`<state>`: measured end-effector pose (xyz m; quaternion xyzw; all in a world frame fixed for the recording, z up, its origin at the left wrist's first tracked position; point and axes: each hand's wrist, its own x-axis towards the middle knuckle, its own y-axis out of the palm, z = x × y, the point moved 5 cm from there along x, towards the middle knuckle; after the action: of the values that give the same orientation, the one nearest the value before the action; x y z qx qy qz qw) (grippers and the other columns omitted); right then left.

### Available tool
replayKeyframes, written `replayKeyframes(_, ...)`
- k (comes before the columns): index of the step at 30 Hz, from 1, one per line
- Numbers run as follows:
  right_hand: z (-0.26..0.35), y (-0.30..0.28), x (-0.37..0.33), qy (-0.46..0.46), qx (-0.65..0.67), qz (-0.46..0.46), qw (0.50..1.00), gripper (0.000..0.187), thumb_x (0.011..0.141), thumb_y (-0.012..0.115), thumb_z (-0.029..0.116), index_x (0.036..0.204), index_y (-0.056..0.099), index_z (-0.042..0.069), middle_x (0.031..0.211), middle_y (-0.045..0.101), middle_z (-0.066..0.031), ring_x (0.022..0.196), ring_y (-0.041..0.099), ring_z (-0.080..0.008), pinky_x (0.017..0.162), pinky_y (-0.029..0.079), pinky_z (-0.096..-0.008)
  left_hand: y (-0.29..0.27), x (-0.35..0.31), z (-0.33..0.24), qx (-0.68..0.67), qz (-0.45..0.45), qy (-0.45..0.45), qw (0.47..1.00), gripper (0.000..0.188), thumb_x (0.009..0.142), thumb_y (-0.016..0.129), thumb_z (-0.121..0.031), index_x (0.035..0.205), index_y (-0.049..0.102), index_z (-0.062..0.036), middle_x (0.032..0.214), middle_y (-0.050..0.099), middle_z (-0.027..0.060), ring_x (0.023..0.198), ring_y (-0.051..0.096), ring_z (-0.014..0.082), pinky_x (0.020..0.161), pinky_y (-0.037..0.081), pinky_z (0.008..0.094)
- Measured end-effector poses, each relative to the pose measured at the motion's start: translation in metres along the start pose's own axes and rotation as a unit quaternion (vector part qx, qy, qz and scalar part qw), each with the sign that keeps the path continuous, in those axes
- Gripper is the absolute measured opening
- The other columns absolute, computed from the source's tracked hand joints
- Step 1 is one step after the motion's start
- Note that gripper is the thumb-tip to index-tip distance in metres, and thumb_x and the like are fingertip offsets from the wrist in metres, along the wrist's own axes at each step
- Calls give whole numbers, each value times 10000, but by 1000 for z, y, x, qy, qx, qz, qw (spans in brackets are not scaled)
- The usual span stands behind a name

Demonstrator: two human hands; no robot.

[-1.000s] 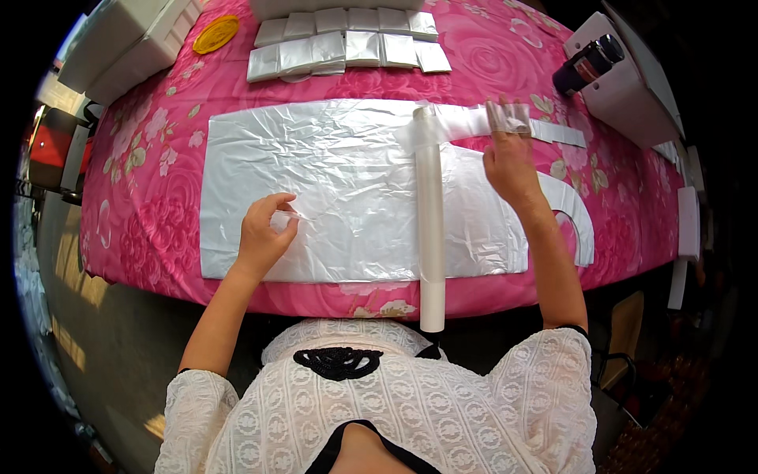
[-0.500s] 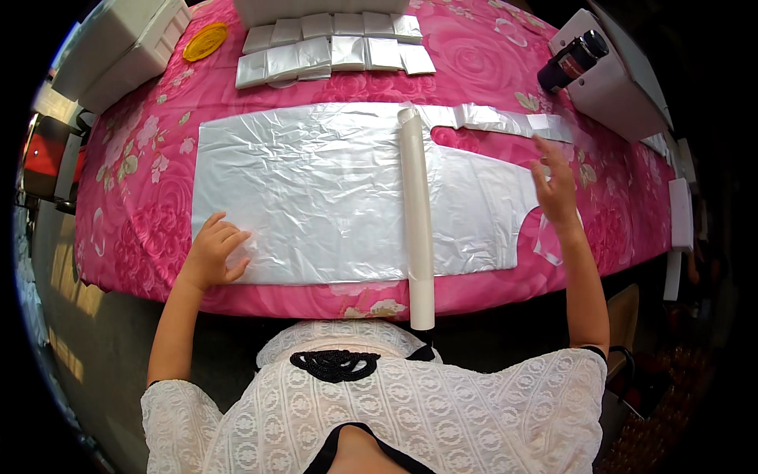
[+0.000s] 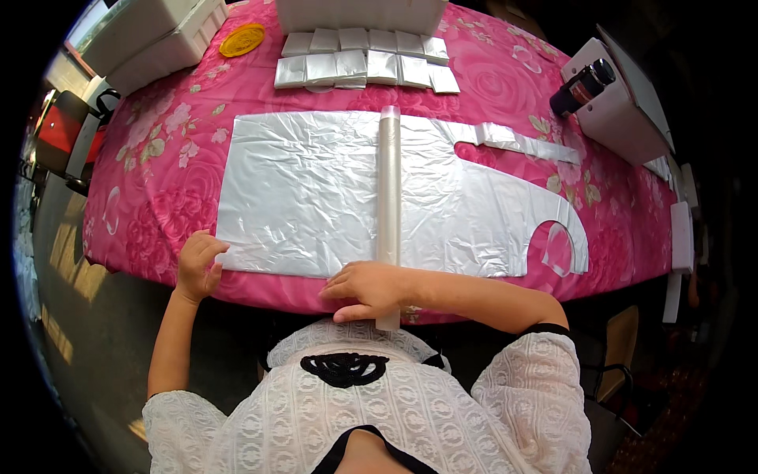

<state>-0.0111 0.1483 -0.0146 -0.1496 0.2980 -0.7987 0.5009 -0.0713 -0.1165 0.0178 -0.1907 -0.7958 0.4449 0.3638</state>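
Note:
A large silvery-white plastic vest bag (image 3: 308,189) lies flat and creased, its two handle strips at the right. Across it rests a long, pale translucent roll (image 3: 389,182), whose near end sticks out past the table edge. My right hand (image 3: 365,288) reaches across over that near part of the roll, fingers stretched leftward and thumb apart; whether it presses on the roll is hidden. At the bag's near left corner is my left hand (image 3: 201,265), fingers loosely bent and thumb apart from them. It seems to touch the bag's edge.
The table wears a pink flowered cloth (image 3: 158,229). Beyond the bag sit two rows of folded silvery packets (image 3: 367,69) before a white box (image 3: 359,16). A yellow lid-like disc (image 3: 242,39) and white foam boxes (image 3: 170,47) are far left. A dark bottle (image 3: 582,87) leans by a white box (image 3: 624,107).
My right hand has come from the bag's handles to the roll's near end. Relative to the bag, the roll has shifted left. My left hand has moved outward to the corner.

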Motion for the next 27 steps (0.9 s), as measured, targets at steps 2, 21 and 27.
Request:
replayKeyframes(2,34,2,28,-25,142,33,989,482,843,513,412,1093,579,5,1047,607,-171,969,568,-334,876,424,-400,9,0,-11,-10,8,4,1000,302,799,536,-312,850,608,-23,792,585,116,768,566,290,822,440,432)
replayKeyframes(21,-46,-59,141,-67,-249,-88,962,443,878,441,308,1271,459,103,1350,387,-108,1297,284,-293,1079,173,-453,17,-32,-48,-82,-93,-84,989,157,661,653,-65,812,628,-29,759,602,73,714,596,233,659,499,339)
replayKeyframes(27,-32,-40,229,-51,-265,-109,957,405,820,488,262,1177,546,80,1261,497,-72,1267,342,-278,1072,190,-447,-11,-60,-18,26,-141,-197,970,266,676,632,-64,937,611,-22,923,602,118,811,595,289,721,491,362)
